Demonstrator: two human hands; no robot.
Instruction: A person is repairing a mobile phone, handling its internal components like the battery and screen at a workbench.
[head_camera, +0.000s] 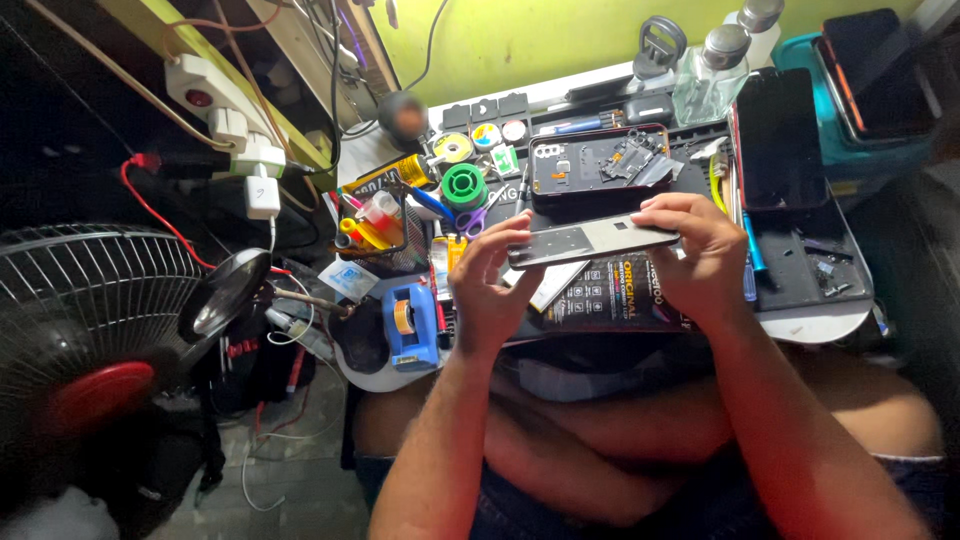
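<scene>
Both hands, left hand (487, 290) and right hand (700, 255), pinch my thin phone panel (590, 241) by its ends; looks light, stiff, fragile, so edges only.

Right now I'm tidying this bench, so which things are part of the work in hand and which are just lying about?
In hand:
- flat silvery phone panel, held by left hand and right hand
- opened phone body behind it

Lying about:
- blue tape dispenser
- green tape roll
- clear bottle
- dark phone screen
- fan
</scene>
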